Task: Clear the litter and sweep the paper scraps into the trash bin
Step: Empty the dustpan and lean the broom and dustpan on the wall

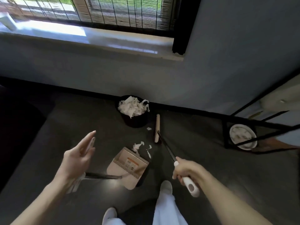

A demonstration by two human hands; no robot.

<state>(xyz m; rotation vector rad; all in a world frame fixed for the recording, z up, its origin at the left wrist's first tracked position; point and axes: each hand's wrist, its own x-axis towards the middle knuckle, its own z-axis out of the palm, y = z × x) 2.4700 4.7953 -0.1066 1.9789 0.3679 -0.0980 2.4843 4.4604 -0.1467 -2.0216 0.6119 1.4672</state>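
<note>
The black trash bin [135, 121] stands at the foot of the wall, heaped with white paper [133, 106]; just to its right the broom [157, 129] rests its head on the floor, and the pole runs back to the right hand [183, 171], whose fingers are curled tight round the white grip. Nearer the person than the bin sits the dustpan [128, 163], with a few paper scraps [138, 146] at its mouth on the bin's side. The left hand [78, 156] hovers farther from the bin, left of the dustpan, fingers straight and loosely spread, holding nothing.
</note>
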